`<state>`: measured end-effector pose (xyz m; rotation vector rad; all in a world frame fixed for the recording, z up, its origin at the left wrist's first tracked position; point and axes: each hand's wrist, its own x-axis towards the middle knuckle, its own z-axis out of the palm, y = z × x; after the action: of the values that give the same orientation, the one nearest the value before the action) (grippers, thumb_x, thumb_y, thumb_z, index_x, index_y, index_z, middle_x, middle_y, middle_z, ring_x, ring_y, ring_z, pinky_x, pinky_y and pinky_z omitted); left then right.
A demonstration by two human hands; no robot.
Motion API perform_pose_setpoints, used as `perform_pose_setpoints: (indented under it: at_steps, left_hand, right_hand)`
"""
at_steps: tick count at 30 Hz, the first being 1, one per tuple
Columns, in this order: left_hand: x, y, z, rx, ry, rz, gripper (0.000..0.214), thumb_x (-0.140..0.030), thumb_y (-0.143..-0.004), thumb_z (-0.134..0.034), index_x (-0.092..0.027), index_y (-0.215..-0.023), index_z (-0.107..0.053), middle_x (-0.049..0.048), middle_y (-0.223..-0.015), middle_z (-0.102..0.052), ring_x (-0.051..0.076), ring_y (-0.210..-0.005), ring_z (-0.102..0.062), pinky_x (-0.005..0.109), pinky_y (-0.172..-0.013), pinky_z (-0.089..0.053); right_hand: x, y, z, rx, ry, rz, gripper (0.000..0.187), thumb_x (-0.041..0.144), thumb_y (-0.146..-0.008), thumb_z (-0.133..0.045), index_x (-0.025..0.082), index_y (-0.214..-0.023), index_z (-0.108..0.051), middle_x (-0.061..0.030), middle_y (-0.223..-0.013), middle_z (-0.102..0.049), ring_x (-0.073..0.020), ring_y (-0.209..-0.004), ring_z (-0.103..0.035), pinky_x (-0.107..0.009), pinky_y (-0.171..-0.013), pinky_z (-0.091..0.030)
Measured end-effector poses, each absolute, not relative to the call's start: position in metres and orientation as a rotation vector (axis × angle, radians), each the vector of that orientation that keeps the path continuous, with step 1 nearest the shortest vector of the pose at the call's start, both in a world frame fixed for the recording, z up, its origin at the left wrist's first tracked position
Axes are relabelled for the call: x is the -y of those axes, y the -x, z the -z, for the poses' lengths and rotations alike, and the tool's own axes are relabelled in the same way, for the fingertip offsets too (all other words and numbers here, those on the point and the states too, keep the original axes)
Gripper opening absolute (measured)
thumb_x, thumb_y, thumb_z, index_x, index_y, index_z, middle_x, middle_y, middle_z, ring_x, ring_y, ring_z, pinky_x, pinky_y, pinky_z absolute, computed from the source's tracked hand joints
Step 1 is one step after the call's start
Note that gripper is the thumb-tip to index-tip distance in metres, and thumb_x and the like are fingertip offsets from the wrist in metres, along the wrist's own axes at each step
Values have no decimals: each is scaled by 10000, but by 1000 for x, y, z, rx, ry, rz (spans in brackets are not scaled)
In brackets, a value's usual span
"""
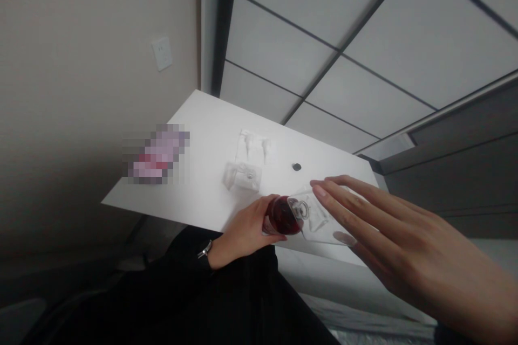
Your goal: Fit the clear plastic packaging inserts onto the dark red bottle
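Note:
My left hand (243, 234) is closed around a small bottle of dark red liquid (279, 216) at the near edge of the white table (194, 194). My right hand (388, 237) holds a clear plastic container (315, 218) by thumb and fingers, its mouth tipped against the red bottle. The other fingers are stretched out. A watch shows at my left wrist above a black sleeve.
Two clear plastic items (243, 175) lie near the middle of the table, with a clear packet (254, 145) behind them. A small dark dot (297, 166) marks the tabletop. A blurred pink object (156, 153) sits at the left. A wall socket (162, 54) and glass partition stand behind.

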<state>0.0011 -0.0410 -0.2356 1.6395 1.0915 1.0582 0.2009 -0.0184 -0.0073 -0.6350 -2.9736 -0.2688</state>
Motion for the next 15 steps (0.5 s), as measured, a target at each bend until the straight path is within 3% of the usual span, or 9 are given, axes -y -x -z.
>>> perform_pose_setpoints:
  at_steps: [9,15]
  left_hand:
    - [42,-1,234,-1106,-1653,-1054,789,-398,-767,-939,-290,-1436,-535,60,-1370,-706,358,-1205,-703,512,-1002,-589]
    - [42,0,230,-1094,-1674,-1071,733,-398,-803,-912,-284,-1424,-540,51,-1388,-702,346,-1209,-704,490,-989,-589]
  right_hand:
    - [16,-194,6,3038,589,404,796,4,-960,-442,124,-1710,-200,-132,-1532,-636,-355,-1388,-626,-500,-956,-694]
    - [16,-191,5,3047,593,386,806,13,-957,-448,136,-1712,-196,-124,-1546,-625,-360,-1374,-632,-497,-934,-699]
